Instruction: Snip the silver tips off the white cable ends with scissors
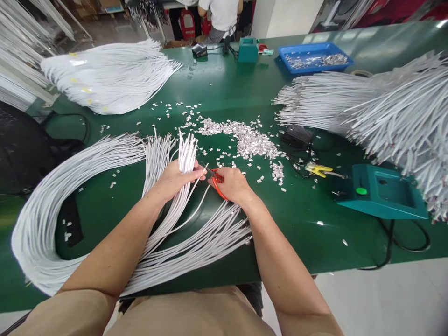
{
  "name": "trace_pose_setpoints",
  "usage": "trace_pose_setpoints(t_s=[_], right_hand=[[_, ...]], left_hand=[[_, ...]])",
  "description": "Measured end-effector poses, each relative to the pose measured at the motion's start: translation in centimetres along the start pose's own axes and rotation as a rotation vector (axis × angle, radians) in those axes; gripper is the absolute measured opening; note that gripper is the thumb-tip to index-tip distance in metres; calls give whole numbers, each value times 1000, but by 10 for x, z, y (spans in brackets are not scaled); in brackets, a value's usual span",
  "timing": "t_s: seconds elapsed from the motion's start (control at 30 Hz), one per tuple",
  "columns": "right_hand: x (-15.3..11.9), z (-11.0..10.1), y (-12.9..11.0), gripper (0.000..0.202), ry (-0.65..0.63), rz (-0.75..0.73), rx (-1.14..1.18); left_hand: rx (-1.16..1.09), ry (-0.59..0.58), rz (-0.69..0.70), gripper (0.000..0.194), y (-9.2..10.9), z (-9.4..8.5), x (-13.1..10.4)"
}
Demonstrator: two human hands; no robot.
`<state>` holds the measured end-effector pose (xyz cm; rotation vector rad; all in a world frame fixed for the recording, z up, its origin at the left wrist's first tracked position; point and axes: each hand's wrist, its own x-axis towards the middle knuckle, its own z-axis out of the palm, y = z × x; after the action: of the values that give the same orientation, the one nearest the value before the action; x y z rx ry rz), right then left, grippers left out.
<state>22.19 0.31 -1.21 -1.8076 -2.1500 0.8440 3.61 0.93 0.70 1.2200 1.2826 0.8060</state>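
Tray, blue, holds small silvery pieces; the left hand clasps white cables, the right hand grips red-handled pliers.

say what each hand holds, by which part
Left hand: bundle of thin white cables, near their ends. Right hand: red-handled pliers, by the handles.

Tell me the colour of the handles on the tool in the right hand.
Orange-red; the handles in the right hand show best in the head view.
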Motion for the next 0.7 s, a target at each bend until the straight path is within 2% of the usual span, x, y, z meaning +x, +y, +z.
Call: trace_pose_setpoints(t_s=[0.23, 0.5, 0.57, 0.7], right_hand=[[-2, -3, -3, 27, 26, -23, -84], [0, 1, 2, 24, 48, -28, 24], [0, 0, 4, 19, 63, -12, 186], [1, -3, 3, 17, 133, 14, 829]], left_hand=[[34, 18, 16, 35, -4, -1, 2], [6, 6, 20, 35, 0, 0, -1], [16, 8, 14, 33, 0, 0, -2], [87, 24, 16, 32, 1, 1, -4]])
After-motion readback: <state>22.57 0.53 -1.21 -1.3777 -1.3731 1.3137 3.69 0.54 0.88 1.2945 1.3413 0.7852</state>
